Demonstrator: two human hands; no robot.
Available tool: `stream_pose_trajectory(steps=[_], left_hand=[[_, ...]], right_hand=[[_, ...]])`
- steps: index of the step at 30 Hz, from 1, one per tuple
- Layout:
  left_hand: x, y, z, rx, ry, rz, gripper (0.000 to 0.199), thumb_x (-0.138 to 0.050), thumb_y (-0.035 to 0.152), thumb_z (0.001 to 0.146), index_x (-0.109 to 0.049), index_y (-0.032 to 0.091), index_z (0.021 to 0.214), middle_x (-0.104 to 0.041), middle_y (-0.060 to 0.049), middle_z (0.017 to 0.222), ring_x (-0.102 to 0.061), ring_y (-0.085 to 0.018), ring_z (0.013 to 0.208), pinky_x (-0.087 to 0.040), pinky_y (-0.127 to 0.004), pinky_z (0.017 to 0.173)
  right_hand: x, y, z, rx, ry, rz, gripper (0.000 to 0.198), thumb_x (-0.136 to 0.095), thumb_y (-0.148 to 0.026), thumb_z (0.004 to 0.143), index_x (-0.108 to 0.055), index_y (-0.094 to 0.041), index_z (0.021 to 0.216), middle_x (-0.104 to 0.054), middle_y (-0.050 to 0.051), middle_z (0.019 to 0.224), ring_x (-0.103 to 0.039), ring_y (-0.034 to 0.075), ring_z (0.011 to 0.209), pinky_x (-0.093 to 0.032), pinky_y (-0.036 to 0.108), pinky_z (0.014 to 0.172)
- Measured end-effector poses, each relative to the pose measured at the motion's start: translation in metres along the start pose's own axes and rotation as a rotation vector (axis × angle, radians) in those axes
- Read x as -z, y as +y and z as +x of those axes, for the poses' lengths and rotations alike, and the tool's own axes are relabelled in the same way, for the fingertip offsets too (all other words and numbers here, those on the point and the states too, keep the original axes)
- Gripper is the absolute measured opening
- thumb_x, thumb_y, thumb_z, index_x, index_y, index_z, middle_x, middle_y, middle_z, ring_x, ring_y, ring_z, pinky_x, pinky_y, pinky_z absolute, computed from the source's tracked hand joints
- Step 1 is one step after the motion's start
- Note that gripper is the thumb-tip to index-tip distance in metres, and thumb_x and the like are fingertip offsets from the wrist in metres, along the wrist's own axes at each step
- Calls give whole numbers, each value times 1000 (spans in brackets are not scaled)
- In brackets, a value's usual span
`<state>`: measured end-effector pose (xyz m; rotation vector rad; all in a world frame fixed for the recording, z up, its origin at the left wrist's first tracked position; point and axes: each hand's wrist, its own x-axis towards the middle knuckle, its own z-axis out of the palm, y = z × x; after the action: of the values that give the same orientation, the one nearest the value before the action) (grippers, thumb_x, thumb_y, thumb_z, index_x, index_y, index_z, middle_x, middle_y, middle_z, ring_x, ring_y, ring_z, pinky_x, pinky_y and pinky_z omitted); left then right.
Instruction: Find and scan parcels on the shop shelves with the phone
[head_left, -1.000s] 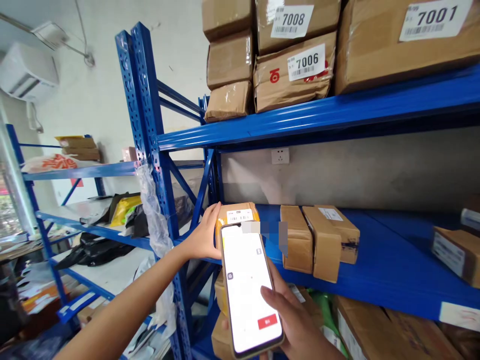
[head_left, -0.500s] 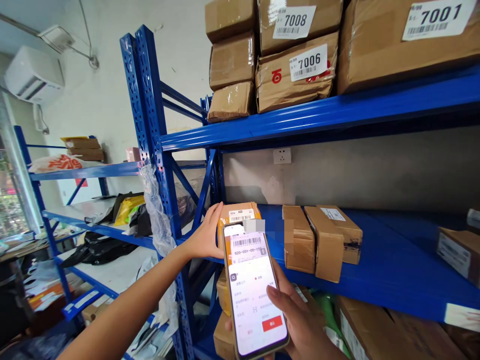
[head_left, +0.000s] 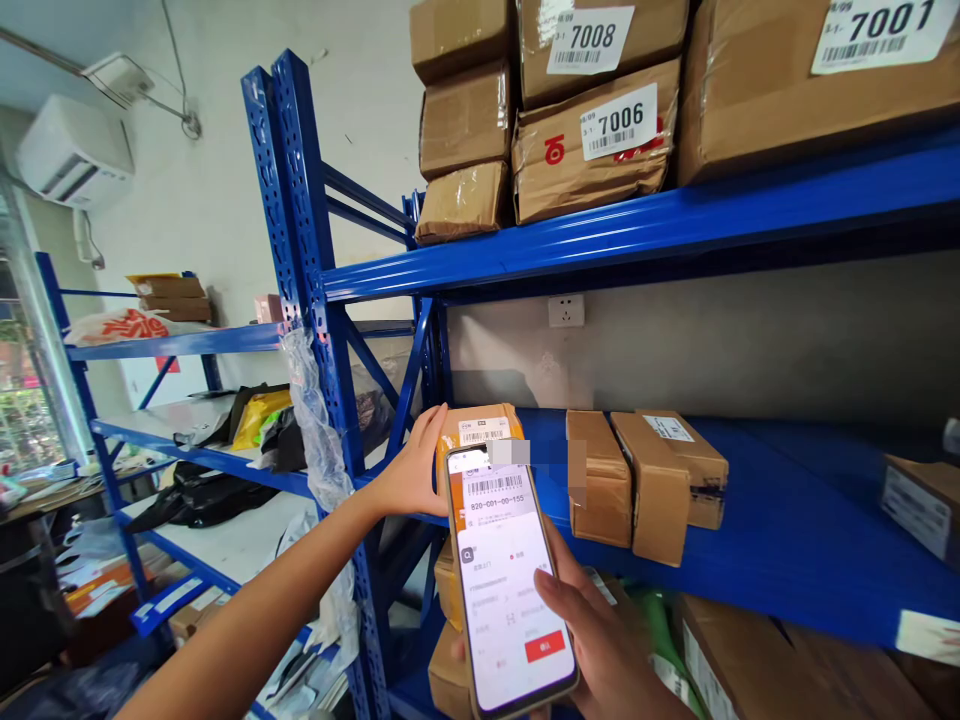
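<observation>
My right hand (head_left: pixel 600 650) holds a smartphone (head_left: pixel 506 580) upright, thumb resting over its screen, which shows a barcode and a red button. My left hand (head_left: pixel 409 470) reaches out and grips the left side of a small tape-wrapped cardboard parcel (head_left: pixel 480 428) with a white label. That parcel stands at the left end of the middle blue shelf (head_left: pixel 750 540), mostly hidden behind the phone. Two more small brown parcels (head_left: pixel 645 480) lie just to its right.
The upper shelf (head_left: pixel 637 225) carries boxes labelled 7008 (head_left: pixel 589 40), 7006 (head_left: pixel 619 120) and 7001 (head_left: pixel 885 20). A blue upright post (head_left: pixel 300 250) stands left of my arm. More parcels sit below, and bags lie on the left-hand rack (head_left: pixel 187 450). A wall socket (head_left: pixel 565 310) is behind.
The phone screen went from a blank white page to a barcode and order details. Both hands stayed almost still; my view shifted slightly.
</observation>
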<state>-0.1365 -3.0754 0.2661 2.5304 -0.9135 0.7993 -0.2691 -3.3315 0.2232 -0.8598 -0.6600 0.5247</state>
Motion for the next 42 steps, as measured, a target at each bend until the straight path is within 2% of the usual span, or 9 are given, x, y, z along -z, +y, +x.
stream_pose_trajectory(steps=[7, 10, 13, 16, 20, 24, 28, 36, 42], left_hand=[[2, 3, 0, -23, 4, -14, 134, -81, 45, 58, 12, 18, 151, -2, -18, 154, -14, -37, 144, -23, -49, 117], [0, 0, 0, -25, 12, 1, 136, -83, 41, 55, 11, 19, 151, -2, -18, 153, -12, -38, 144, -23, -50, 117], [-3, -3, 1, -36, 25, 30, 139, -84, 39, 50, 9, 19, 151, -5, -17, 153, -12, -37, 144, -21, -49, 118], [-4, -2, 2, -35, 29, 35, 140, -84, 40, 48, 7, 17, 151, -8, -18, 152, -16, -37, 143, -22, -49, 118], [-4, 1, 3, -37, 23, 48, 140, -84, 43, 48, 7, 16, 151, -9, -17, 152, -15, -37, 143, -20, -49, 118], [-3, 3, 3, -40, 14, 62, 138, -83, 43, 50, 7, 15, 151, -8, -18, 152, -12, -37, 144, -19, -49, 118], [-3, 4, 2, -42, 18, 58, 137, -83, 42, 51, 7, 15, 151, -8, -19, 152, -13, -38, 144, -20, -50, 118], [-3, 6, 2, -52, 26, 51, 138, -83, 40, 50, 6, 14, 151, -8, -19, 152, -13, -38, 143, -19, -50, 118], [-3, 6, 2, -71, 40, 43, 135, -83, 38, 50, 4, 14, 151, -9, -20, 151, -15, -37, 143, -20, -50, 118]], right_hand=[[3, 2, 2, 26, -42, 22, 99, -57, -49, 88, 21, -24, 144, -70, 20, 109, -74, 29, 83, -50, 14, 40], [6, 3, 0, 35, -67, 28, 95, -57, -46, 89, 18, -26, 145, -65, 22, 119, -73, 28, 86, -53, 16, 42], [10, 3, -2, 56, -112, 63, 99, -62, -35, 85, 16, -28, 145, -61, 21, 126, -71, 30, 93, -57, 21, 45], [14, 3, -5, 74, -137, 50, 107, -66, -22, 76, 16, -28, 145, -65, 18, 121, -69, 31, 100, -60, 25, 51], [16, 5, -9, 77, -103, -88, 111, -74, -22, 72, 10, -31, 144, -67, 14, 116, -68, 30, 102, -60, 24, 53], [14, 7, -13, 49, -15, -205, 99, -76, -25, 73, -4, -31, 140, -65, 13, 117, -68, 29, 103, -58, 20, 51], [14, 9, -14, 35, -2, -218, 93, -77, -26, 73, -9, -29, 137, -64, 15, 118, -68, 30, 103, -57, 20, 50], [16, 13, -16, 34, 16, -211, 98, -78, -26, 72, -6, -30, 139, -61, 16, 124, -68, 28, 101, -57, 20, 49], [18, 9, -21, 89, -41, -169, 110, -76, -25, 72, 7, -33, 145, -62, 14, 123, -66, 29, 104, -59, 26, 56]])
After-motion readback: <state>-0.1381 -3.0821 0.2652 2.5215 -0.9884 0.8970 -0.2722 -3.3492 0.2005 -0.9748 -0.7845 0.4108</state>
